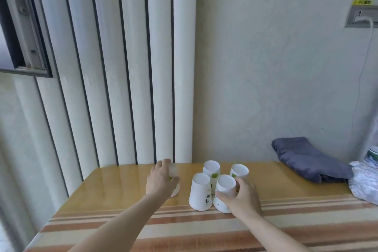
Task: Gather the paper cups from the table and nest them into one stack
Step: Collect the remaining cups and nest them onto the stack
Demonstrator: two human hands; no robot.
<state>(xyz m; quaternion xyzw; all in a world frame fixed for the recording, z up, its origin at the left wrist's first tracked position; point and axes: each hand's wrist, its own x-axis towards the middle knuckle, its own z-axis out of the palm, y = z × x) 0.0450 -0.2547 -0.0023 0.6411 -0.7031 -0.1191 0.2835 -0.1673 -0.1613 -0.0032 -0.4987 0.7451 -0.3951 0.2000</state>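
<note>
Several white paper cups with green and black prints stand upside down on the wooden table (114,182). My left hand (161,178) wraps around the leftmost cup (173,170), which it mostly hides. My right hand (243,194) grips the front right cup (225,188) from its right side. Touching that cup on the left is another cup (200,192). Behind them stand two more, a back left cup (211,168) and a back right cup (239,170).
A folded grey cloth (306,159) lies at the back right of the table. Crinkled plastic wrap (364,182) and a bowl (371,152) sit at the right edge. A white radiator (122,67) and the wall stand right behind the table.
</note>
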